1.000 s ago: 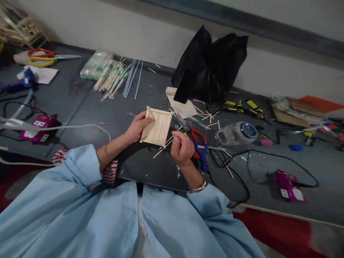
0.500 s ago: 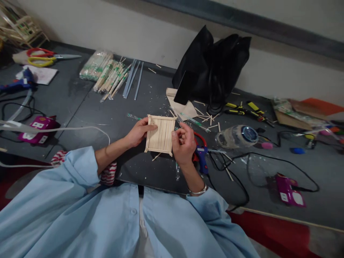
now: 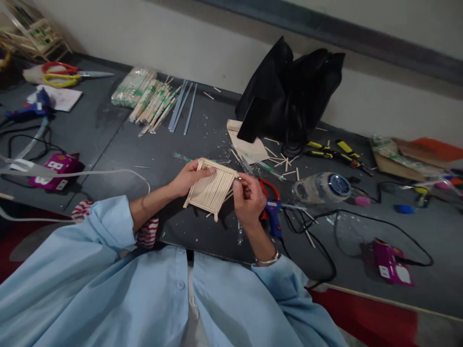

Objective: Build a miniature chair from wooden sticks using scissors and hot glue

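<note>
My left hand [image 3: 188, 179] grips a small square panel of wooden sticks [image 3: 211, 188], thumb on top and fingers beneath. Thin sticks lie side by side inside its raised stick frame, and short ends jut out at the corners. The panel is tilted, its near edge low over the table. At its far right corner, my right hand [image 3: 249, 198] is closed in a pinch. Something tiny and dark shows between thumb and forefinger, too small to name. Just right of that hand lies a blue glue gun [image 3: 274, 217] beside red-handled scissors [image 3: 269, 187], partly hidden.
Behind are wrapped stick bundles [image 3: 154, 106], grey strips [image 3: 181, 108], a phone [image 3: 251, 119] against a black bag [image 3: 289, 91], and scattered stick pieces [image 3: 282, 159]. To the right are a plastic jar [image 3: 321, 187], pliers [image 3: 331, 152], cables and a purple power box [image 3: 392, 262].
The panel has turned and tipped, its near edge swinging down and left. My right thumb and forefinger have come to its far right corner. The view has shifted slightly.
</note>
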### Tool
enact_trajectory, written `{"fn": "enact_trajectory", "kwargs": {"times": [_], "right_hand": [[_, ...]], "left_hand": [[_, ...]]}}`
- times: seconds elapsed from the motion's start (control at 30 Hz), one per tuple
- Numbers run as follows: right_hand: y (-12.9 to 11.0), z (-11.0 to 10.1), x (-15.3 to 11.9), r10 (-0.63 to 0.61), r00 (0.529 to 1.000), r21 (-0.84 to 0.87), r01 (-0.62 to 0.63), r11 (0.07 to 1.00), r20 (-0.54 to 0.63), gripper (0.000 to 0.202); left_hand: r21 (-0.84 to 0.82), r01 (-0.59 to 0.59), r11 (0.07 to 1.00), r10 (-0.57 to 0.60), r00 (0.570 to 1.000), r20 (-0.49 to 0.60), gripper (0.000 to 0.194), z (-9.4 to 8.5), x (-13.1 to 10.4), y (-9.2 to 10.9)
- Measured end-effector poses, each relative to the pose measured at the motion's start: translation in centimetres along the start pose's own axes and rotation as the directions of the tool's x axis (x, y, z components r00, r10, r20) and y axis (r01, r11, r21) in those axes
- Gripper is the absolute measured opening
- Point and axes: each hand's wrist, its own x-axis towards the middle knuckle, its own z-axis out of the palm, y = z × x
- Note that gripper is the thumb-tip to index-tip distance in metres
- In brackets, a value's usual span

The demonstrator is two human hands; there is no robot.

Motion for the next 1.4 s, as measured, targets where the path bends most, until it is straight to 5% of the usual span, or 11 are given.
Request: {"fn": "enact_trajectory", "kwargs": {"times": [0.17, 0.3, 0.43, 0.57, 0.73, 0.97, 1.17, 1.4], "right_hand": [[-0.4, -0.9, 0.6, -0.077, 0.99, -0.079, 0.068, 0.995, -0.121, 0.019], [-0.4, -1.2, 1.5, 0.01, 0.991, 0.059, -0.019, 0.998, 0.137, 0.02], [-0.4, -0.9, 1.9, 0.08, 0.901, 0.195, -0.178, 0.965, 0.426, 0.022], [-0.5, -0.9, 1.8, 0.046, 0.858, 0.207, -0.176, 0.962, 0.512, 0.018], [-0.1, -0.5, 1.7, -0.056, 0.839, 0.148, -0.03, 0.989, 0.542, 0.02], [0.8, 0.3, 1.4, -0.145, 0.855, 0.065, 0.13, 0.989, 0.497, 0.02], [0.6, -0.6, 1.6, -0.053, 0.97, 0.022, 0.05, 0.999, 0.239, 0.027], [0.3, -0.7, 0.7, 0.067, 0.991, 0.122, -0.08, 0.989, 0.112, 0.019]], "left_hand": [[0.171, 0.045, 0.984, -0.08, 0.975, 0.206, 0.025, -0.8, -0.2, 0.8], [0.327, 0.122, 0.937, -0.23, 0.921, 0.316, 0.025, -1.6, -0.1, 1.5], [0.42, 0.115, 0.9, -0.283, 0.888, 0.364, 0.023, -1.9, 0.2, 1.6], [0.477, 0.068, 0.876, -0.29, 0.865, 0.41, 0.021, -1.8, 0.2, 1.8], [0.524, 0.088, 0.847, -0.329, 0.862, 0.385, 0.022, -1.7, 0.1, 1.7], [0.469, 0.169, 0.867, -0.364, 0.857, 0.364, 0.023, -2.0, 0.5, 1.1], [0.427, 0.275, 0.862, -0.444, 0.815, 0.371, 0.022, -1.9, 0.2, 1.4], [0.3, 0.357, 0.885, -0.444, 0.842, 0.307, 0.025, -1.8, 0.2, 1.2]]}}
